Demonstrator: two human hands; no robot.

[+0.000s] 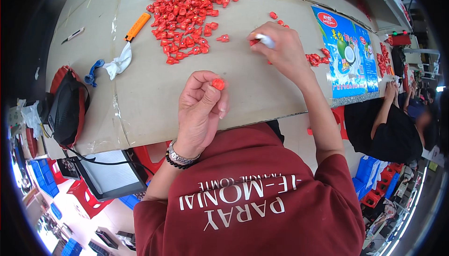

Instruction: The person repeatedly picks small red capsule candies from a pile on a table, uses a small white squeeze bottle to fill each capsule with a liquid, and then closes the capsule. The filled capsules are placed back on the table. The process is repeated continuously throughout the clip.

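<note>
My left hand (201, 108) is closed, pinching a small red plastic piece (218, 84) between thumb and fingers above the near part of the table. Farther out to the right, my right hand (286, 50) is closed round a slim white pen-like tool (265, 40). Another red piece (254, 42) shows by the right fingertips; I cannot tell whether they grip it or it lies beneath them. A big pile of similar red pieces (187, 10) covers the far middle of the table, with one piece (223, 38) lying apart at its right.
More red pieces (317, 60) lie beside a blue printed sheet (348, 54) on the right. At left are an orange-handled cutter (137, 26), a crumpled white tissue (119, 62), a thin knife (73, 35) and a black-and-red bag (69, 106). A co-worker's arm (384, 108) rests farther right.
</note>
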